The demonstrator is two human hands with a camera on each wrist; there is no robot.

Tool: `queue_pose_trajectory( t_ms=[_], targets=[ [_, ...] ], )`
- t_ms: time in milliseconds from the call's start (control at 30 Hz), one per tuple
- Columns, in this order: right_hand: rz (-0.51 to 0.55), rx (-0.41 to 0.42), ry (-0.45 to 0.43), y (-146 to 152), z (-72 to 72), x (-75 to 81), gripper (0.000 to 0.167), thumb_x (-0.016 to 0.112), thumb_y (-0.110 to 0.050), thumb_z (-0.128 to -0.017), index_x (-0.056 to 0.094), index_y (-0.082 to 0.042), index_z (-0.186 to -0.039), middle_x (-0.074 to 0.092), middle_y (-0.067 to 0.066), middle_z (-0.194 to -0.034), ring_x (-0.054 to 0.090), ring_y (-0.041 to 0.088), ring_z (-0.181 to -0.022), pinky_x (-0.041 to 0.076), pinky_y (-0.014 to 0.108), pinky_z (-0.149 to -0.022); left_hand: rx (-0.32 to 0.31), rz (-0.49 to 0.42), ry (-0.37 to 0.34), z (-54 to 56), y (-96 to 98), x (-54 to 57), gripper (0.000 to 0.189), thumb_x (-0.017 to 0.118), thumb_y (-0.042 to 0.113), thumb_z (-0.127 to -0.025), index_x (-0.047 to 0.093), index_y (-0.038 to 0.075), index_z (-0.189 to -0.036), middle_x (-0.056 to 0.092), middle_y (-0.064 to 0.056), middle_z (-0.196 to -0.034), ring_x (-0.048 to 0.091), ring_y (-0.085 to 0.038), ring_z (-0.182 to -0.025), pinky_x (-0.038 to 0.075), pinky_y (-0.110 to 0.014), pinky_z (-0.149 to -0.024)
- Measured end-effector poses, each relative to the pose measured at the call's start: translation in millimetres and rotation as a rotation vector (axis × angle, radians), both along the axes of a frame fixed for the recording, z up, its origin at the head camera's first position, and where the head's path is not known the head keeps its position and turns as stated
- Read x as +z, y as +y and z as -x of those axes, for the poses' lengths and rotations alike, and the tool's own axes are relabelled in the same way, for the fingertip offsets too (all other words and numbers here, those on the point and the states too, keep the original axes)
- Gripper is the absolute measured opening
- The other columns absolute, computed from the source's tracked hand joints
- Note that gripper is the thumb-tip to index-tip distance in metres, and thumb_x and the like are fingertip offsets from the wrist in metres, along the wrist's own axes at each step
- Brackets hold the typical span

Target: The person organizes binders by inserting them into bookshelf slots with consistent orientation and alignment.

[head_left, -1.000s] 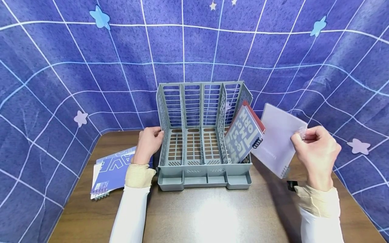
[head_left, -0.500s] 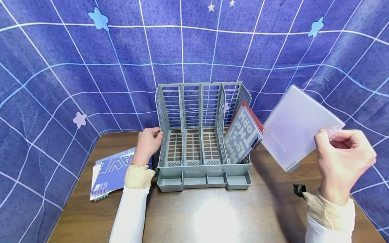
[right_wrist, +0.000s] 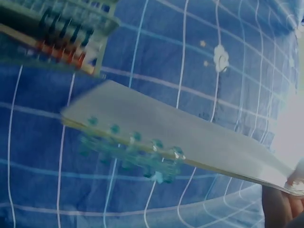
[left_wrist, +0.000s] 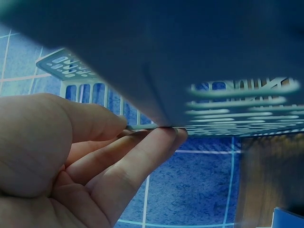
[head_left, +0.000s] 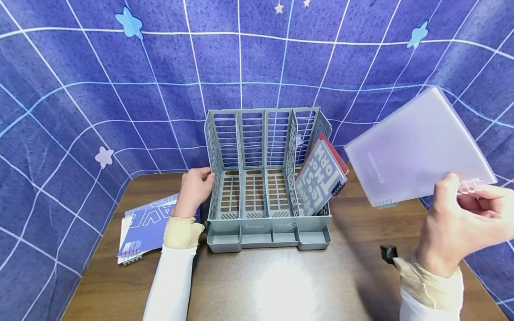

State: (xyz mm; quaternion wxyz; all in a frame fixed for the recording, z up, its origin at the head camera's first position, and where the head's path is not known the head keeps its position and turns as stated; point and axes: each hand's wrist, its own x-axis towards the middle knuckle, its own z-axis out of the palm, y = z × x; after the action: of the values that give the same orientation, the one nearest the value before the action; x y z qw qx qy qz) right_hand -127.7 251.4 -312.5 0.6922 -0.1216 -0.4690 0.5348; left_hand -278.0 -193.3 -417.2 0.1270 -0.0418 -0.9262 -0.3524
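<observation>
My right hand (head_left: 466, 223) pinches a frosted, translucent loose-leaf notebook (head_left: 413, 151) by its ringed edge, raised above the table's right side. Its clear rings (right_wrist: 135, 137) show in the right wrist view. At the centre stands a grey desktop file organizer (head_left: 265, 226) with upright dividers and small front trays. Thumb and fingers of my left hand (head_left: 194, 191) pinch the edge of its left wall (left_wrist: 156, 95). A grey spiral notebook (head_left: 319, 178) with large lettering and a red notebook (head_left: 336, 154) lean in its rightmost slot.
Blue and white spiral notebooks (head_left: 148, 227) lie in a loose stack at the left of the wooden table (head_left: 241, 285), partly behind the left forearm. A blue curtain (head_left: 168, 58) with white grid lines and stars hangs behind and at both sides.
The frosted notebook has gone up and to the right with my right hand, away from the organizer, and has turned so its lettered cover slants. My left hand stays at the organizer's wall.
</observation>
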Motion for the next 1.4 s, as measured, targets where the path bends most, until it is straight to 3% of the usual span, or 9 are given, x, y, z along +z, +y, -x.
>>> queue_pose_trajectory(
  t_ms=[133,233,333,500,1067,1400],
  targets=[
    [0.047,0.02,0.089,-9.0,-1.1,4.0,0.023,0.07,0.008,-0.074,0.05,0.006,-0.062,0.054,0.005,-0.063,0.048,0.009,-0.052,0.042,0.016,-0.054,-0.003,0.007,0.006,0.1,0.0,-0.2,0.025,0.061,0.02,-0.102,0.078,0.009,-0.116,0.08,-0.007,-0.101,0.071,-0.027,-0.089,0.054,-0.043,-0.077],
    [0.069,0.079,0.153,-17.6,-0.2,6.7,0.026,0.07,0.011,-0.071,0.046,0.01,-0.061,0.051,0.006,-0.06,0.046,0.011,-0.051,0.04,0.018,-0.052,-0.003,0.007,0.006,0.3,0.0,-0.4,0.022,0.06,0.02,-0.103,0.078,0.01,-0.111,0.079,-0.006,-0.096,0.068,-0.026,-0.081,0.052,-0.04,-0.071],
    [0.05,0.114,0.157,-27.0,2.5,5.5,0.028,0.07,0.012,-0.07,0.044,0.013,-0.06,0.052,0.006,-0.059,0.047,0.011,-0.051,0.04,0.017,-0.052,0.004,0.003,0.002,0.2,-0.1,-0.2,0.023,0.06,0.021,-0.103,0.078,0.009,-0.113,0.079,-0.006,-0.098,0.069,-0.026,-0.083,0.052,-0.041,-0.073],
    [0.012,0.143,0.098,-38.6,10.9,-3.3,0.025,0.073,0.01,-0.072,0.05,0.012,-0.063,0.055,0.003,-0.061,0.05,0.01,-0.052,0.043,0.018,-0.055,0.008,0.0,-0.012,-0.8,0.6,1.2,0.027,0.06,0.02,-0.103,0.076,0.008,-0.121,0.079,-0.007,-0.103,0.071,-0.027,-0.093,0.055,-0.045,-0.081],
    [-0.058,0.206,-0.076,-53.5,38.8,-42.4,0.025,0.076,0.005,-0.076,0.055,0.015,-0.07,0.062,0.002,-0.068,0.061,0.006,-0.054,0.051,0.016,-0.058,0.0,0.002,0.008,-2.7,2.0,2.7,0.022,0.061,0.018,-0.102,0.078,0.009,-0.112,0.079,-0.006,-0.094,0.067,-0.026,-0.082,0.052,-0.042,-0.074],
    [-0.112,0.242,-0.181,-64.9,53.1,-73.1,0.024,0.078,0.002,-0.08,0.061,0.017,-0.079,0.066,0.001,-0.077,0.07,0.007,-0.063,0.057,0.018,-0.063,-0.008,0.0,0.006,-2.1,1.4,2.5,0.023,0.06,0.019,-0.102,0.078,0.008,-0.113,0.079,-0.006,-0.097,0.069,-0.025,-0.085,0.053,-0.041,-0.074]
  ],
)
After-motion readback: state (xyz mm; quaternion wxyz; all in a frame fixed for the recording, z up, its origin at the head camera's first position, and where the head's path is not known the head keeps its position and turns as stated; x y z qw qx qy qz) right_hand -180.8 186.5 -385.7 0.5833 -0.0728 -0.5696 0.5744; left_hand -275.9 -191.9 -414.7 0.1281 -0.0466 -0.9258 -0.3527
